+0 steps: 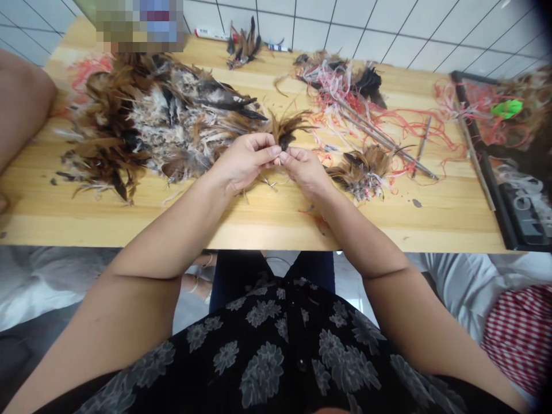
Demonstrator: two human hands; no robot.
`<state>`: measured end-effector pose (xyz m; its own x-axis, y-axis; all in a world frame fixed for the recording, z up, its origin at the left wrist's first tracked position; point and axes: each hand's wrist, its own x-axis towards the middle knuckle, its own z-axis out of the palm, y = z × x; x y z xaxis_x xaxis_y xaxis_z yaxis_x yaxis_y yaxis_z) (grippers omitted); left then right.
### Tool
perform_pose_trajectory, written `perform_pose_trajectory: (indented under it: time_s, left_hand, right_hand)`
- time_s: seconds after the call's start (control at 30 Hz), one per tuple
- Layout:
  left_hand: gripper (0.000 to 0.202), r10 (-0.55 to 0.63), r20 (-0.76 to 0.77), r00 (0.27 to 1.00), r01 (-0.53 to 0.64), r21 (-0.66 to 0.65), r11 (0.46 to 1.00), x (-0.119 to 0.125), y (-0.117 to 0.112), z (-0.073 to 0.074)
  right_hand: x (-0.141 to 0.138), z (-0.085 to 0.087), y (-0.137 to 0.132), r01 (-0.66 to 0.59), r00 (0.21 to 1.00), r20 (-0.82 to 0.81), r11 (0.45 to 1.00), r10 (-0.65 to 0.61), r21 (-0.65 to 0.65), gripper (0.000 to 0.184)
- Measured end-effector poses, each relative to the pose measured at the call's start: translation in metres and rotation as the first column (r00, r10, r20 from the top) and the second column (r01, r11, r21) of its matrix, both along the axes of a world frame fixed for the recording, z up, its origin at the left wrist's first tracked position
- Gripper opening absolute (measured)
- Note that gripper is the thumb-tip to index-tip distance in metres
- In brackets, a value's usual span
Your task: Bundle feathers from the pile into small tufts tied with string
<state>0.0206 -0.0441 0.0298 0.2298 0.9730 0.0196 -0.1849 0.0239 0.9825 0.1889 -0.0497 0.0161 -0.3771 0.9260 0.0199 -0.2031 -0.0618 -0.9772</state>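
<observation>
The tabletop (241,230) is smooth, faintly shiny wood, the wall tiles (336,23) look glossy, the feather pile (168,123) is rough and downy, the feather bunch (288,127) looks wispy, the red strands (88,70) resemble thin plastic, and the floral shirt (297,345) is matt cloth.

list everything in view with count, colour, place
Feather pile: one, brown, black, whitish, left
Held tuft: one, brown and dark, centre
Smaller clumps: three, brown and dark, back and right
String: many, red and white, mostly right
Thin sticks: several, brownish, right
Markers: two, white with red or blue, back
Tray: one, black edged, far right
Green item: one, green, at the tray
Table: one, pale wood, middle
Wall tiles: many, white, back
Another person's limb: one, bare, left edge
Checked cloth: one, red and white, lower right
Floral top: one, black and grey, bottom
Left hand: one, bare, pinching the tuft
Right hand: one, bare, pinching the tuft
</observation>
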Motion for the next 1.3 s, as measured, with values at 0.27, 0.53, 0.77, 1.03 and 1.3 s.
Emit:
perform_pose_trajectory:
  time_s: [0.27, 0.53, 0.77, 1.03, 1.3]
  left_hand:
    - [0.041, 0.08, 0.147, 0.986, -0.07, -0.074, 0.995, -0.005, 0.001, 0.001]
    - [0.041, 0.066, 0.192, 0.979, -0.074, 0.038, 0.997, -0.007, 0.011, -0.022]
    - [0.041, 0.066, 0.127, 0.99, -0.069, 0.015, 0.998, -0.002, 0.002, -0.017]
    - [0.042, 0.047, 0.108, 0.993, -0.057, 0.089, 0.994, -0.007, 0.008, -0.023]
    - [0.043, 0.066, -0.058, 0.996, -0.056, 0.163, 0.985, -0.005, 0.005, -0.021]
  right_hand:
    - [0.007, 0.003, 0.002, -0.02, 1.0, -0.02, 0.998, 0.021, 0.055, 0.066]
    - [0.005, -0.013, 0.012, 0.055, 0.995, 0.075, 0.997, -0.059, 0.056, 0.069]
    - [0.004, -0.013, 0.009, 0.046, 0.998, 0.047, 0.989, -0.053, 0.138, 0.065]
    - [0.007, -0.016, 0.014, 0.038, 0.995, 0.08, 0.978, -0.056, 0.206, 0.066]
    - [0.011, -0.014, 0.023, -0.038, 0.977, 0.211, 0.964, -0.019, 0.262, 0.063]
